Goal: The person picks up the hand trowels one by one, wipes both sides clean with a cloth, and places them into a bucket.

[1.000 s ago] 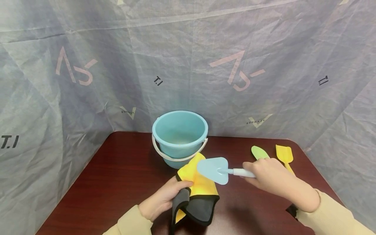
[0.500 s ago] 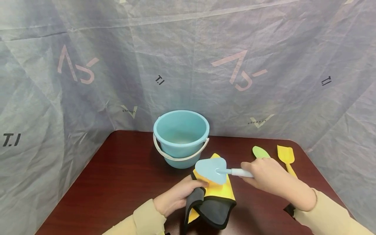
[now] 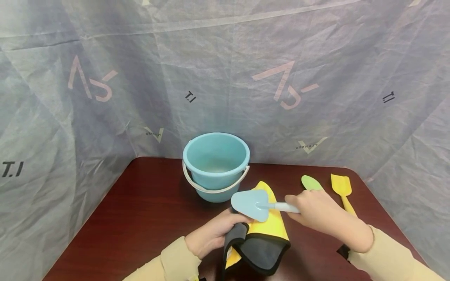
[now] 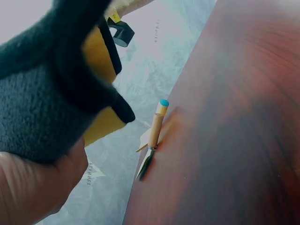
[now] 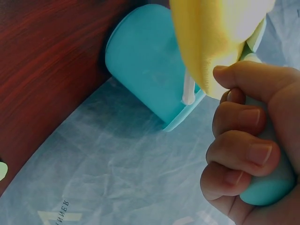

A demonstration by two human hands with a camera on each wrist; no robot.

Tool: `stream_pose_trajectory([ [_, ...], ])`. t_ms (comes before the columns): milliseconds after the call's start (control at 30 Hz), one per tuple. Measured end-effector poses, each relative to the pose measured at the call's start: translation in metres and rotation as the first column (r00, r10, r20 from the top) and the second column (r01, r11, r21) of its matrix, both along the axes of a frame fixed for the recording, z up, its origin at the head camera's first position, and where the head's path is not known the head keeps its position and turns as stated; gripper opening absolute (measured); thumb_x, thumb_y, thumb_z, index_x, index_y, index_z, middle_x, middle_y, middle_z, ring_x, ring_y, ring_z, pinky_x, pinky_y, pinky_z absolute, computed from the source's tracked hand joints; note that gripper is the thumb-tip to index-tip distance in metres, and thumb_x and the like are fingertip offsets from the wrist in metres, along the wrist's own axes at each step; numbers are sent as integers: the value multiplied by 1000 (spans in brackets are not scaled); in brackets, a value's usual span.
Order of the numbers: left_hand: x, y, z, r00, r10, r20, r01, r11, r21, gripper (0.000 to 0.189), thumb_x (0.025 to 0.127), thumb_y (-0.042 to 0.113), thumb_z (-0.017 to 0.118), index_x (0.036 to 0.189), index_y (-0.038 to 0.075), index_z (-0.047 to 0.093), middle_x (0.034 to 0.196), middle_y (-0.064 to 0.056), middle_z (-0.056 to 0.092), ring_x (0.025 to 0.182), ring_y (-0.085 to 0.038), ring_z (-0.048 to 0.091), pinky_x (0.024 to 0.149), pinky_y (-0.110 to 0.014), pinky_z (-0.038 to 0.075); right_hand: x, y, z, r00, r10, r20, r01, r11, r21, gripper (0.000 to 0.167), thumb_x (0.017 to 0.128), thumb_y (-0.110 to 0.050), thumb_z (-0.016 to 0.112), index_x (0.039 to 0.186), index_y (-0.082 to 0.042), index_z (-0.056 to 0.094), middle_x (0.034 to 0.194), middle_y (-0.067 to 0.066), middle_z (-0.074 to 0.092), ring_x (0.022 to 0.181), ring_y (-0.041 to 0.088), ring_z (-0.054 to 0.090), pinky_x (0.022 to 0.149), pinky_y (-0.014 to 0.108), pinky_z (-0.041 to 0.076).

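Note:
A yellow cloth [image 3: 272,226] with a dark grey reverse and black edging hangs from my left hand [image 3: 214,230], which grips it by a fold. My right hand [image 3: 313,207] holds a small light blue trowel [image 3: 251,205] by its pale handle, fingers curled round it. The blade lies level in front of the cloth, its tip near my left fingers. Whether blade and cloth touch, I cannot tell. The grey side of the cloth [image 4: 42,103] fills much of the left wrist view. The handle's turquoise end [image 5: 269,191] shows below my right fingers.
A light blue bucket [image 3: 216,177] with a white handle stands at the back of the dark red table [image 3: 140,210]. On the right lie a green trowel [image 3: 311,182], partly hidden by my right hand, and a yellow shovel [image 3: 341,185]. Grey printed sheeting [image 3: 218,70] hangs behind.
My left hand has moved right with the cloth, bringing it behind the trowel. The trowel and my right hand have shifted slightly left.

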State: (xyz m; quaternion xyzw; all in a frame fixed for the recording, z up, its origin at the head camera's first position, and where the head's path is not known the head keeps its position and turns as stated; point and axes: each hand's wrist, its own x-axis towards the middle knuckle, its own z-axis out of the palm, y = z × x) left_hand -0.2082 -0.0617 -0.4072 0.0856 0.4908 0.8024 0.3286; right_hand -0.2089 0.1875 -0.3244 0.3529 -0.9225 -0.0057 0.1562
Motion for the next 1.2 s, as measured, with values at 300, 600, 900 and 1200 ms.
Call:
stream_pose_trajectory([
  [300,0,-5,7,1000,-26,5,26,999,36,35,85,4,57,120,4,55,104,-2,63,95,-10,60,81,-23,48,2,-3,2,1000,-5,-17,4,1000,-5,33,74,-15,72,65,-21,42,51,-11,22,46,4,17,41,19,14],
  [600,-2,-11,9,999,-42,-21,43,998,42,40,85,1,55,125,4,53,108,0,63,98,-10,59,83,-22,47,3,-3,3,1000,-24,-17,24,1000,2,33,73,-13,71,64,-21,40,51,-12,22,46,4,17,41,19,14],
  [900,-5,-18,9,998,-49,-44,51,998,40,43,85,1,56,126,6,49,112,-1,61,100,-12,59,85,-25,48,3,2,0,998,-18,-65,18,1000,-6,34,69,-11,70,62,-21,38,51,-13,22,46,4,17,40,20,16],
  [1200,-7,-30,10,997,-42,-60,43,999,21,46,85,3,58,128,8,46,113,-1,58,101,-13,58,87,-27,47,2,6,-1,998,-18,-62,18,1000,2,33,68,-10,70,63,-22,40,50,-13,25,46,4,19,40,20,17],
])
